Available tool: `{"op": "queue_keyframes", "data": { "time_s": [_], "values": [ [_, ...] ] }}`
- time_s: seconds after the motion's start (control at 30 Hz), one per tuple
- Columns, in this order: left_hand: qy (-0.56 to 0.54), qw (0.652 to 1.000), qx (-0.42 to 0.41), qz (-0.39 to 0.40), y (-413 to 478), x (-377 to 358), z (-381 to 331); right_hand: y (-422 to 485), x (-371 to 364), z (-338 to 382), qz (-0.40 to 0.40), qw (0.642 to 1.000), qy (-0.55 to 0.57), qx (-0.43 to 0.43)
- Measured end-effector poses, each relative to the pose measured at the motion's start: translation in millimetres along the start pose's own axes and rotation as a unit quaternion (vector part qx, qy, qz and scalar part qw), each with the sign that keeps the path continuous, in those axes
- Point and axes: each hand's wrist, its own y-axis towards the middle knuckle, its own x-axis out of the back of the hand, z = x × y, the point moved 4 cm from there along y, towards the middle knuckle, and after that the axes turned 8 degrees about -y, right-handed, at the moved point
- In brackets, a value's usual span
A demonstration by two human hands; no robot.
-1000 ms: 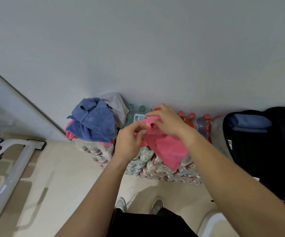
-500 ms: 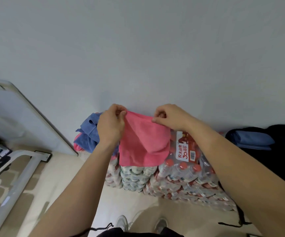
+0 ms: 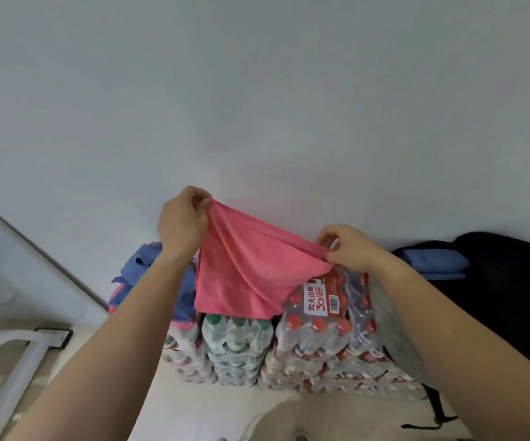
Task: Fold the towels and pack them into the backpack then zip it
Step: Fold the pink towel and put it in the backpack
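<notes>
The left hand [image 3: 182,224] and right hand [image 3: 349,249] are farther apart than half a second ago, the left one higher, so the pink towel [image 3: 251,268] spreads wider between them. Both hands' fingers [image 3: 201,198] pinch its top corners. It hangs above the bottle packs [image 3: 321,338], left of the black backpack [image 3: 511,297].

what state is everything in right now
pink towel, unfolded, hanging between both grips
left grip, pinches its upper corner
right grip, pinches its other top corner
backpack, open
folded blue towel, inside backpack
loose towels, crumpled on bottle packs
</notes>
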Motion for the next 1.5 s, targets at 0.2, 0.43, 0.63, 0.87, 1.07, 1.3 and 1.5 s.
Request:
{"op": "queue_keyframes", "data": {
  "time_s": [0.2, 0.43, 0.63, 0.87, 1.07, 1.3, 1.5],
  "values": [
    [0.038, 0.999, 0.018, 0.034, 14, -15, 16, -14, 9, 6, -0.002, 0.995, 0.059, 0.075],
    [0.054, 0.997, 0.03, 0.041, 25, -19, 18, -21, 14, 22, 0.002, 0.993, 0.066, 0.095],
    [0.059, 0.997, 0.02, 0.04, 30, -19, 16, -16, 13, 20, 0.001, 0.999, -0.002, 0.049],
    [0.081, 0.996, 0.024, 0.034, 33, -8, 24, -21, 12, 5, -0.034, 0.997, 0.057, 0.04],
    [0.071, 0.997, 0.027, 0.034, 25, -8, 23, -21, 22, 2, -0.212, 0.973, 0.086, 0.02],
    [0.023, 0.999, 0.014, 0.027, 19, 0, 16, -22, 28, -1, -0.235, 0.968, 0.093, 0.017],
    [-0.074, 0.996, -0.038, 0.018, 19, 4, -21, -17, 60, 5, -0.299, 0.954, 0.008, 0.029]
  ]
}}
